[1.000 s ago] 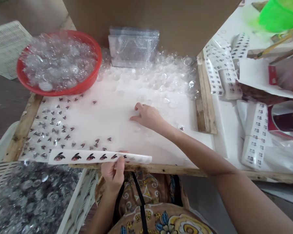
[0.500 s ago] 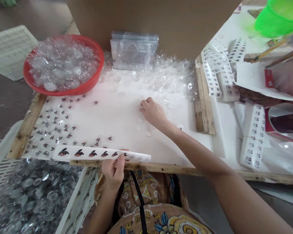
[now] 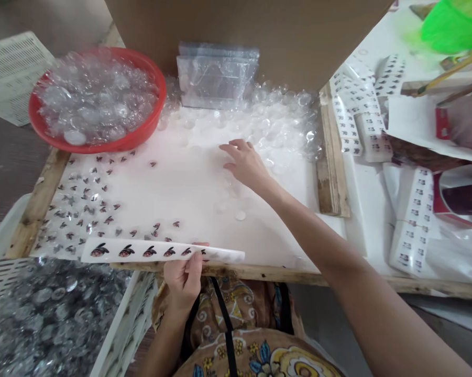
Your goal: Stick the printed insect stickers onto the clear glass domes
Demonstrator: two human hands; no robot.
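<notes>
Thumb and fingers of the left hand (image 3: 184,277) grip a long, narrow, glossy white strip printed with a row of small dark-and-reddish motifs (image 3: 135,252), which lies crosswise at the near edge of a flat white work board (image 3: 173,196). The right hand (image 3: 244,163) is over the middle of the board, thumb and forefinger parted and the other fingers loosely bent; whether a fingertip touches anything cannot be told. Just nearer than that hand lies a small, round, colourless clear piece (image 3: 240,215), while many similar clear pieces (image 3: 278,115) crowd the far right. Small clear pieces showing dark motifs (image 3: 109,220) are scattered over the left side, near a round red plastic basin (image 3: 151,125) heaped with transparent pieces at the far left. The step in hand appears to be handling loose clear pieces with the right hand while the strip is kept ready in the left. From here, a move with the right hand would call for a light, precise pinch, since the pieces are small, look slick and hardly show against the white, and for a steady left grip that keeps the strip's printed face up and reachable.
</notes>
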